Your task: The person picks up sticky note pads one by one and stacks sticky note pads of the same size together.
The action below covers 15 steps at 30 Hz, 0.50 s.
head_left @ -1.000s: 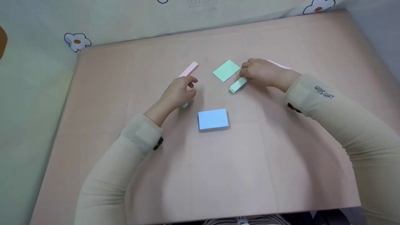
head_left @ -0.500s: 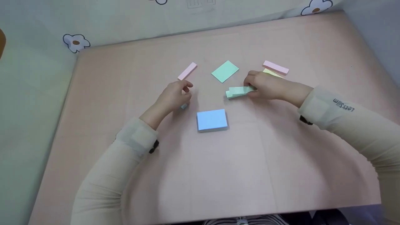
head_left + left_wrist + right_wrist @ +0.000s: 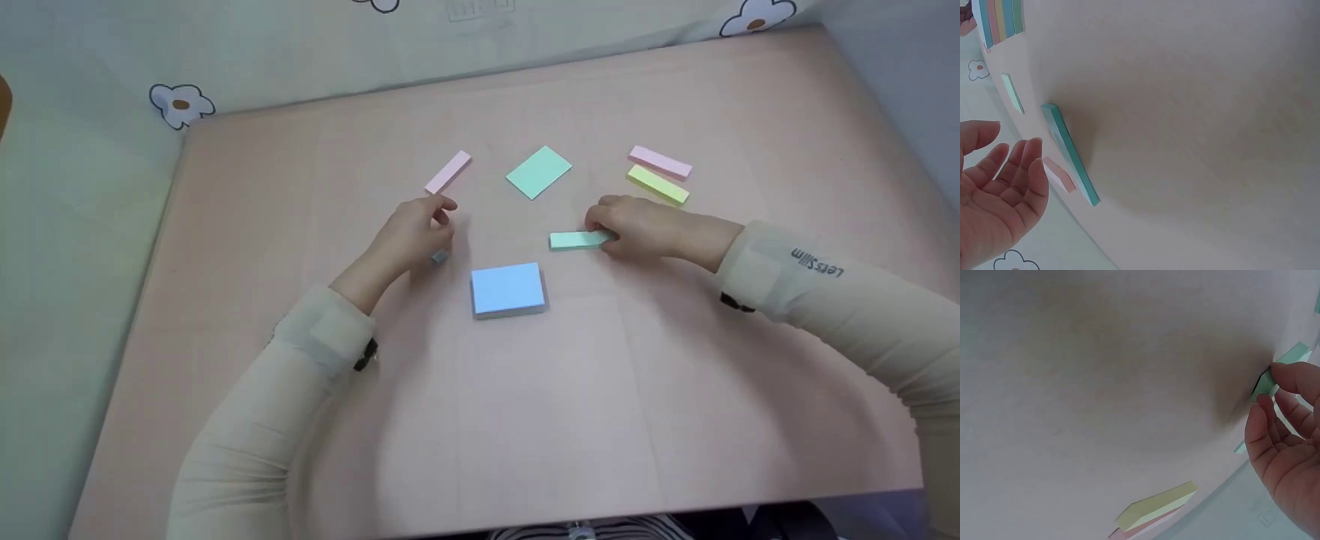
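Note:
My right hand point(image 3: 637, 229) pinches the right end of a narrow mint-green sticky-note pad point(image 3: 574, 240), low over the table; the right wrist view shows thumb and fingers on this green pad point(image 3: 1294, 354). My left hand point(image 3: 405, 238) hovers with loosely bent fingers. Under it, mostly hidden from the head view, lies a narrow teal pad point(image 3: 1072, 154), apart from the fingers in the left wrist view. Between and nearer than the hands sits a thick blue-topped sticky-note block point(image 3: 508, 289), whose side shows coloured layers in the left wrist view.
A narrow pink pad point(image 3: 448, 172) lies just beyond my left hand. A mint-green rectangular pad point(image 3: 538, 172) lies at the middle back. Beyond my right hand, another pink pad point(image 3: 660, 163) lies beside a yellow pad point(image 3: 658, 184). Walls border the pink table point(image 3: 525, 420).
My right hand has come nearer, bringing the narrow mint-green pad away from the rectangular one and turning it roughly crosswise. The yellow pad has come into sight. My left hand has shifted slightly.

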Each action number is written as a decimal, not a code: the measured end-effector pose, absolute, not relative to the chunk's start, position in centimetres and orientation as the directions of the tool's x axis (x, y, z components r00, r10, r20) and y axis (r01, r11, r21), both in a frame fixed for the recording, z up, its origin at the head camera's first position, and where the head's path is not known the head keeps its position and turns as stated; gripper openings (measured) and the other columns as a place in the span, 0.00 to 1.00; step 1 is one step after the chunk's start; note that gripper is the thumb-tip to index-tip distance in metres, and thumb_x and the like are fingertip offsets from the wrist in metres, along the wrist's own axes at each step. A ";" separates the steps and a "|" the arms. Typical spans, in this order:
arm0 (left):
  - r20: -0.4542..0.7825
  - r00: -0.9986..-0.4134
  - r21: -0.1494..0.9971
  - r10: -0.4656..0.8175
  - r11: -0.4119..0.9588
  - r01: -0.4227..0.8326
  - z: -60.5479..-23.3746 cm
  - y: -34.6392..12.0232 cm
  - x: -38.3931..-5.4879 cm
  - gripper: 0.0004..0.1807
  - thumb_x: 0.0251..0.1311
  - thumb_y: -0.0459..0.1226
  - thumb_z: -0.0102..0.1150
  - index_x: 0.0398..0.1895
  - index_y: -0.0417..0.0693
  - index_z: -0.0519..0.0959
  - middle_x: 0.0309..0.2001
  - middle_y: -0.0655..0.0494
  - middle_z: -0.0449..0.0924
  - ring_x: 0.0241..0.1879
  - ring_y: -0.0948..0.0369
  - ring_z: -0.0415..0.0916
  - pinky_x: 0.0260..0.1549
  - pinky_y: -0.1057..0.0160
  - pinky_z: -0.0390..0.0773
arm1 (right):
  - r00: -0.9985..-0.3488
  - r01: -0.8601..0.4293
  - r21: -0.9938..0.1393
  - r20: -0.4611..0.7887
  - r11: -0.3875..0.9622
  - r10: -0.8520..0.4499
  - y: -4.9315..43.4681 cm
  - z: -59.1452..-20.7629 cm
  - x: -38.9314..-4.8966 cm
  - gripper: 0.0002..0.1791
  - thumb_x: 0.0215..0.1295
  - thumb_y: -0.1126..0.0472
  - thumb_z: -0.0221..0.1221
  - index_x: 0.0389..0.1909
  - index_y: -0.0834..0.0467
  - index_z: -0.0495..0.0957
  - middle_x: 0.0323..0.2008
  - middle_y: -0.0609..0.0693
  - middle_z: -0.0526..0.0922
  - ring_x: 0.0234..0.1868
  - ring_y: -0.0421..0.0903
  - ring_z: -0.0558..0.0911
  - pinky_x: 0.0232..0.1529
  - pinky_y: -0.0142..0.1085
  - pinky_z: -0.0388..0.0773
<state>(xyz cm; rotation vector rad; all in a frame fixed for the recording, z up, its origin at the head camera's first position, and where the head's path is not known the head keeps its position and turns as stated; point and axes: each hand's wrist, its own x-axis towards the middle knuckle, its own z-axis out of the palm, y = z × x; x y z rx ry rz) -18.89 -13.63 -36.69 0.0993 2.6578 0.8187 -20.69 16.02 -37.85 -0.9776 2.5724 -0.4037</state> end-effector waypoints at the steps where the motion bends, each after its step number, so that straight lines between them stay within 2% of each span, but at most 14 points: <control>1: -0.314 -0.934 0.557 0.168 0.830 -0.038 -36.7 -13.7 -18.9 0.21 0.61 0.35 0.48 0.58 0.44 0.69 0.49 0.49 0.73 0.43 0.56 0.68 0.41 0.62 0.70 | -0.696 -0.580 -0.378 -0.230 0.722 -0.680 16.0 -37.8 -20.7 0.12 0.53 0.72 0.57 0.40 0.65 0.75 0.33 0.56 0.74 0.32 0.49 0.71 0.38 0.41 0.71; 10: -0.303 -0.940 0.556 0.159 0.830 -0.039 -36.7 -13.7 -19.0 0.20 0.60 0.35 0.48 0.57 0.44 0.70 0.48 0.49 0.74 0.41 0.56 0.69 0.38 0.62 0.71 | -0.694 -0.607 -0.316 -0.238 0.730 -0.680 15.3 -37.6 -20.8 0.14 0.53 0.67 0.57 0.42 0.62 0.77 0.35 0.55 0.75 0.37 0.51 0.71 0.40 0.42 0.69; 15: -0.313 -0.936 0.556 0.163 0.830 -0.041 -36.6 -13.7 -19.1 0.20 0.61 0.35 0.47 0.57 0.44 0.70 0.48 0.49 0.73 0.43 0.56 0.68 0.40 0.62 0.71 | -0.677 -0.657 -0.281 -0.187 0.699 -0.712 15.2 -38.0 -20.8 0.12 0.52 0.69 0.58 0.40 0.64 0.78 0.34 0.55 0.76 0.37 0.53 0.72 0.41 0.42 0.70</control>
